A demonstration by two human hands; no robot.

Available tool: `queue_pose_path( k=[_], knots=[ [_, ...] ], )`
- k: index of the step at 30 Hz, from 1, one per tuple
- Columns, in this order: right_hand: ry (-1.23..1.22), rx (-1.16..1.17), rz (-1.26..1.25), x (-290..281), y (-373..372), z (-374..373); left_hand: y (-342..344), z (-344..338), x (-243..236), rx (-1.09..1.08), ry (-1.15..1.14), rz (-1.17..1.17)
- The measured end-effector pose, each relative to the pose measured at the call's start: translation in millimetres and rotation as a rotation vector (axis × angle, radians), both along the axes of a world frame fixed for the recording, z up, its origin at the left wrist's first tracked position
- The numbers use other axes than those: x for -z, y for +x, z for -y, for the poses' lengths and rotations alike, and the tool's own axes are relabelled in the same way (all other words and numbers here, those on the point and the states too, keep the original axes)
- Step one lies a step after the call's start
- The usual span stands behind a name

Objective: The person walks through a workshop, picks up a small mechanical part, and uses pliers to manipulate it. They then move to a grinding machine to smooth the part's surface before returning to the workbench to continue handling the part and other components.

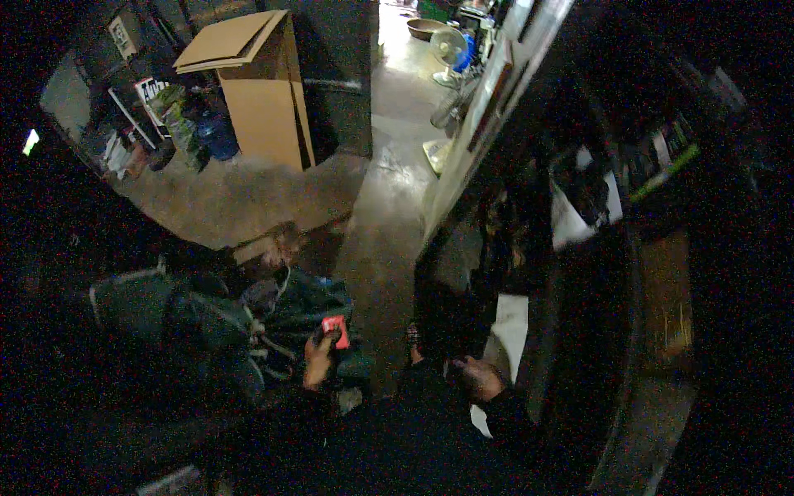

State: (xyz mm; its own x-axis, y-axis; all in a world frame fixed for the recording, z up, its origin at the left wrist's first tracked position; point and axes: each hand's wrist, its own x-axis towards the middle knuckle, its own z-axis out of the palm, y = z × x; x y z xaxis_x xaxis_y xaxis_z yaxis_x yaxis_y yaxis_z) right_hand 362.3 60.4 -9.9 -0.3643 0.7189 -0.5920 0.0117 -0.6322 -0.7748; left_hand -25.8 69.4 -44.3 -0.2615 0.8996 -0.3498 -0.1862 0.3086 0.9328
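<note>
Floor [393,194] is stretching ahead between cardboard [260,116] and a pale wall edge [451,178]. Your left hand [318,364] is gripping a red object [340,332]; your right hand [485,379] is hovering near a white panel [514,326], its grip too dark to tell.

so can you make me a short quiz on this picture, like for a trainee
1. Which of the person's hands holds the small red item?
A) right
B) left
C) neither

2. Put these in order from left to right in the picture: the pale fan, the red item, the tall cardboard.

3. True or false: the cardboard stands to the right of the lit passage.

Key:
1. B: it is in the left hand.
2. Cardboard, red item, fan.
3. False: it stands to the left of the passage.
</note>
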Motion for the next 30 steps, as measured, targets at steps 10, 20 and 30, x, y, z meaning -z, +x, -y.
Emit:
queue_pose_path(
  k=[10, 20, 30],
  knots=[
    [0.9, -0.954, 0.637, 2.7, -100.3, -335.5, -33.5, -195.3, -76.8, -0.298, -0.065, 0.382],
    [0.409, -0.257, 0.174, 0.3, -160.4, -456.0, -106.0, -403.7, 18.9, 0.141, -0.212, 0.014],
    [0.53, 0.011, 0.471, -13.1, -184.5, -581.1, -150.7, -697.8, -96.4, 0.602, -0.129, -0.146]
  ],
)
